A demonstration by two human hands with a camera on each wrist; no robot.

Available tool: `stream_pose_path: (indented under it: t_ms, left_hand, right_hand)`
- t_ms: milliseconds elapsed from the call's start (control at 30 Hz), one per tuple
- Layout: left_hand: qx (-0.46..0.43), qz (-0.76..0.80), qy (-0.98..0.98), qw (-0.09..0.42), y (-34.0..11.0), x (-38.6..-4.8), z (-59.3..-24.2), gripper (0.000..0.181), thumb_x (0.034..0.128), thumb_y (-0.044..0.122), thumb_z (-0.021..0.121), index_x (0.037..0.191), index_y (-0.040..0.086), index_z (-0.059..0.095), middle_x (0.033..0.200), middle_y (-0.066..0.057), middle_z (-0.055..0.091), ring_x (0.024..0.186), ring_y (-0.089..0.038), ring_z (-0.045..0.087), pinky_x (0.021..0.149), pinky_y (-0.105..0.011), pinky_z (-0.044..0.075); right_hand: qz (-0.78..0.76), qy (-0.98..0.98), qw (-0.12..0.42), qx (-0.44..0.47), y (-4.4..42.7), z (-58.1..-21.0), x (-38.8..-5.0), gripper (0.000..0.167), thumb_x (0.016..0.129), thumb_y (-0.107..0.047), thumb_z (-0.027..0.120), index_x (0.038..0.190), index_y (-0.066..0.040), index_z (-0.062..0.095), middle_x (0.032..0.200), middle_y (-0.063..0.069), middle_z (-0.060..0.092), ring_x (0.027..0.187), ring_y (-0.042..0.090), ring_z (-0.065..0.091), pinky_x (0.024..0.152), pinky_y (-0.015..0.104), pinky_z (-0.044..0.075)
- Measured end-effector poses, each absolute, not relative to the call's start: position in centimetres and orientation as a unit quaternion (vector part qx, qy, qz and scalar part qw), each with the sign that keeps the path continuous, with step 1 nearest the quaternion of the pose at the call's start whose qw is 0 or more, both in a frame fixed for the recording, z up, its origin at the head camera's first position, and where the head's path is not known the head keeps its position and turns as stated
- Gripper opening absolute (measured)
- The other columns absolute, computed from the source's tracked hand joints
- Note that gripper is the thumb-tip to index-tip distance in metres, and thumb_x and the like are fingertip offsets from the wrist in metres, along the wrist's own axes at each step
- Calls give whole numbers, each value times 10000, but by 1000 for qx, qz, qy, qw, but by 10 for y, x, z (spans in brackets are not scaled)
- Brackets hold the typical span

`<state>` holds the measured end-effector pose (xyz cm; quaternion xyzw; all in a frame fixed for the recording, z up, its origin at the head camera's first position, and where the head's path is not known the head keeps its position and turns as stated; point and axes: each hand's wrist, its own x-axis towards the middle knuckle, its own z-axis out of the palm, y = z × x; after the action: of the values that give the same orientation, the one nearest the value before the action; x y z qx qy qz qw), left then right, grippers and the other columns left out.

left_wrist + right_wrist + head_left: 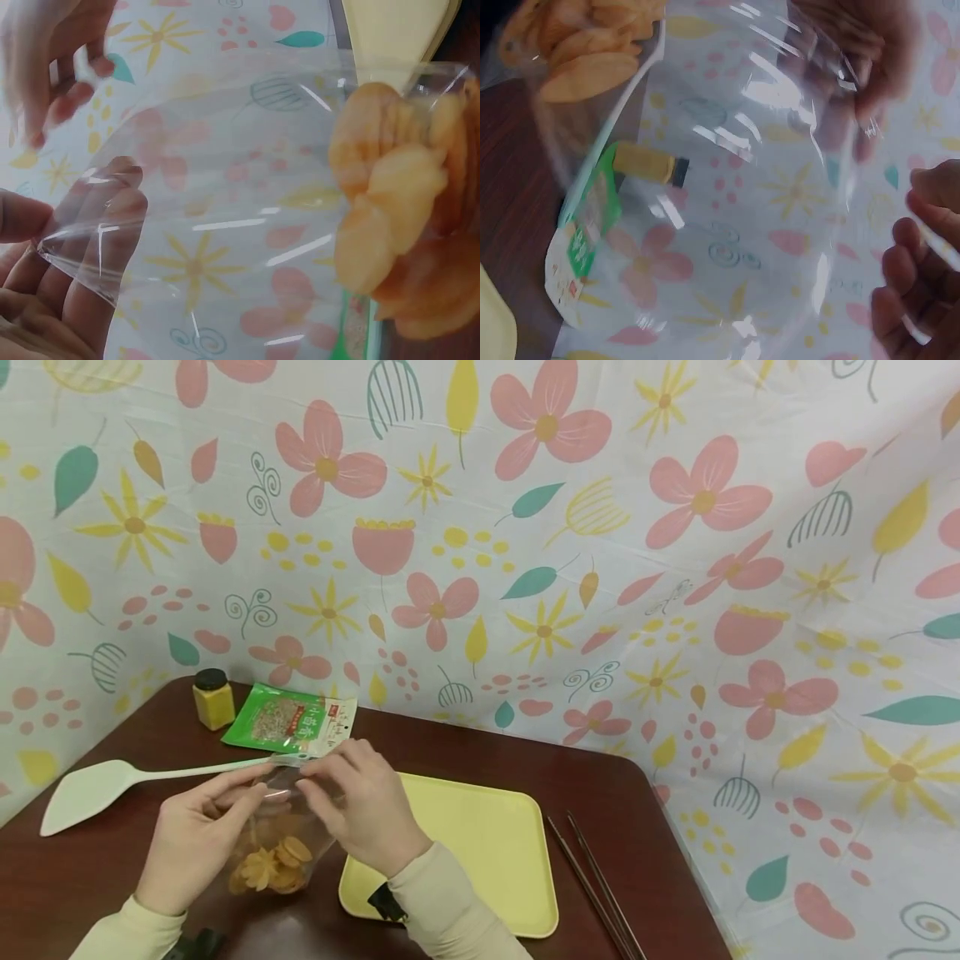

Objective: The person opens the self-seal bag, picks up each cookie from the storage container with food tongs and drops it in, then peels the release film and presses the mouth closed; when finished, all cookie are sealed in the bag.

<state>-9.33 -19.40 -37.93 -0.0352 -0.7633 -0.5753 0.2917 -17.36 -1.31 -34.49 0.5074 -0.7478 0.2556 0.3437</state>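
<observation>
A clear plastic bag (217,202) bulges between the hands, with golden-brown snack pieces (272,867), some flower-shaped, gathered at its bottom. My left hand (193,827) pinches the bag's upper edge between thumb and fingers, while its other fingers show through the film in the left wrist view. Close to the bag's top is my right hand (369,802), fingers bent loosely. In the left wrist view, the right hand (56,67) stands apart from the film. The right wrist view shows its fingers (901,266) beside the bag's mouth; I see nothing clearly held there.
Behind the bag, a green-and-white packet (281,720) lies near a yellow jar with a black lid (214,700). To the left is a pale spatula (90,793). A yellow tray (480,852) lies right of the bag, with metal chopsticks (596,885) beyond it on the dark table (637,827).
</observation>
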Motion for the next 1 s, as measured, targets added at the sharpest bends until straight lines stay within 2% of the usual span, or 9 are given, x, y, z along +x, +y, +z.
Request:
stream_pose_path:
  t_ms: [33, 100, 167, 267, 367, 700, 1000]
  left_hand:
    - [-34, -568, -768, 293, -193, -93, -379, 270, 933, 29, 645, 1200, 17, 678, 816, -28, 746, 535, -81, 621, 426, -189, 450]
    - [-38, -560, -776, 289, -192, -92, -379, 264, 932, 33, 647, 1194, 23, 682, 828, -25, 747, 620, -83, 666, 458, -207, 478]
    - [-38, -543, -787, 290, -191, -91, -380, 253, 928, 41, 657, 1178, 39, 692, 825, 6, 746, 614, -70, 651, 424, -234, 432]
    - [-48, -534, -791, 293, -190, -90, -380, 252, 917, 19, 662, 1168, 20, 690, 858, 51, 745, 713, -52, 689, 457, -224, 480]
    - [-61, -529, -790, 305, -190, -90, -381, 248, 900, -30, 662, 1144, 0, 696, 873, 85, 739, 733, -29, 690, 510, -195, 513]
    - [-66, -507, -797, 321, -190, -90, -382, 253, 874, -76, 661, 1100, 25, 717, 843, 43, 742, 728, 11, 672, 537, -157, 496]
    - [-61, -485, -816, 308, -188, -90, -381, 251, 905, 3, 667, 1144, 75, 699, 826, 89, 724, 687, -68, 655, 517, -185, 476]
  right_hand:
    - [241, -744, 354, 514, -16, -344, -172, 114, 929, -222, 682, 1027, -168, 702, 919, -62, 571, 808, 56, 494, 690, 86, 399]
    - [217, -742, 365, 518, -21, -343, -170, 145, 929, -251, 684, 1052, -182, 717, 948, -67, 587, 840, 57, 512, 699, 90, 404]
    - [202, -744, 373, 516, -25, -342, -169, 169, 928, -276, 686, 1069, -193, 728, 973, -73, 607, 879, 62, 526, 711, 97, 411]
    - [189, -748, 379, 512, -29, -343, -168, 182, 926, -307, 687, 1065, -204, 744, 983, -87, 624, 902, 58, 526, 710, 102, 405]
    - [178, -749, 383, 510, -31, -343, -168, 176, 925, -321, 686, 1044, -213, 760, 979, -98, 628, 896, 56, 518, 692, 109, 391]
    - [137, -756, 375, 519, -32, -340, -167, 154, 943, -284, 666, 1049, -227, 761, 1000, -98, 613, 893, 68, 503, 683, 120, 377]
    - [70, -760, 427, 485, -36, -341, -165, 146, 950, -277, 609, 976, -264, 753, 928, -124, 621, 876, 75, 523, 656, 159, 386]
